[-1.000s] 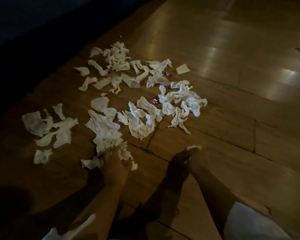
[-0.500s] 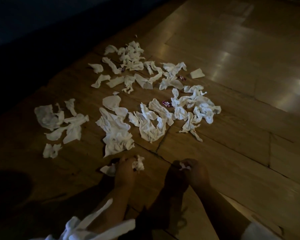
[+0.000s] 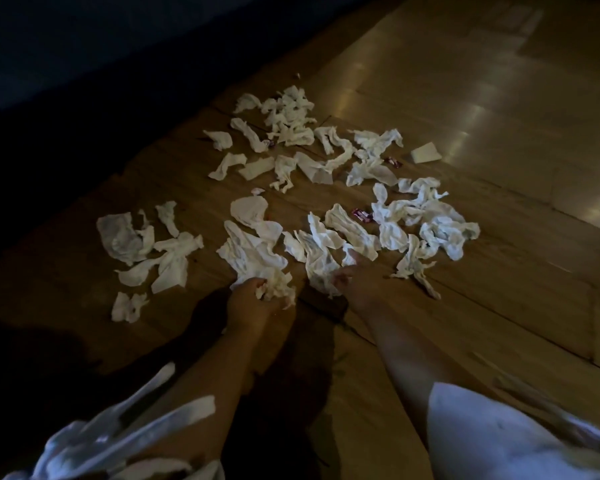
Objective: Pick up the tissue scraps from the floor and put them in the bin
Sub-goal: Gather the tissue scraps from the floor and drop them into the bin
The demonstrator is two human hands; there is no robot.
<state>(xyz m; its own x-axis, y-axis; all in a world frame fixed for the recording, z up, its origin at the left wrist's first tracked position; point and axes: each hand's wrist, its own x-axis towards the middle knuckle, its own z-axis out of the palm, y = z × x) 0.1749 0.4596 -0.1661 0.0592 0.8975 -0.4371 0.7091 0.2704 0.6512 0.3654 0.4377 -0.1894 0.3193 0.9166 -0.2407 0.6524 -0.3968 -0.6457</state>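
Observation:
Several crumpled white tissue scraps [image 3: 354,188] lie spread over the wooden floor [image 3: 499,299] ahead of me. My left hand [image 3: 253,306] is low at the near edge of the pile, closed around a wad of tissue [image 3: 274,289] that touches a larger scrap [image 3: 250,254]. My right hand [image 3: 357,282] reaches into the scraps beside it, fingers pinched on the edge of a crumpled tissue [image 3: 321,258]. No bin is in view.
A few small red wrappers [image 3: 362,215] lie among the tissues. A separate cluster of scraps [image 3: 146,247] sits to the left. A dark wall or furniture edge [image 3: 84,64] runs along the upper left. White sleeves [image 3: 499,438] show at the bottom.
Both hands moved forward from the near floor into the pile. The left hand kept its wad and reached the large scrap; the right hand now touches the middle tissue.

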